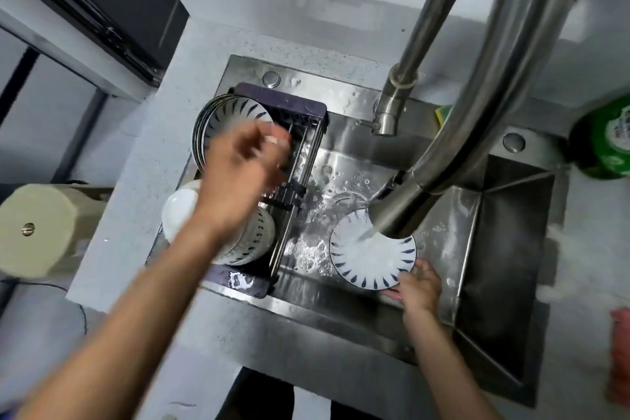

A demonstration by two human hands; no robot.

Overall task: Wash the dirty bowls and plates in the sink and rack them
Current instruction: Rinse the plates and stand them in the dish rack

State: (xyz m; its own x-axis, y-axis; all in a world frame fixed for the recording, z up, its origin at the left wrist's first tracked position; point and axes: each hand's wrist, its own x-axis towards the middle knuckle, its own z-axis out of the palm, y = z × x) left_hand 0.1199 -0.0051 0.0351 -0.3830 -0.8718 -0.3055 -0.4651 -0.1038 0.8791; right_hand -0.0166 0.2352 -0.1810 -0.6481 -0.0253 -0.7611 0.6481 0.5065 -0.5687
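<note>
Your right hand grips patterned plate by near rim, in sink under faucet stream. Your left hand hovers blurred over rack; grip unclear.

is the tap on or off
On. Water pours from the tap onto the plate held by the right hand, splashing in the sink.

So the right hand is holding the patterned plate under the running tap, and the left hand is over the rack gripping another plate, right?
Not quite. In the head view the left hand hovers over the rack holding no plate. The right hand does hold the patterned plate under the running tap.
</note>
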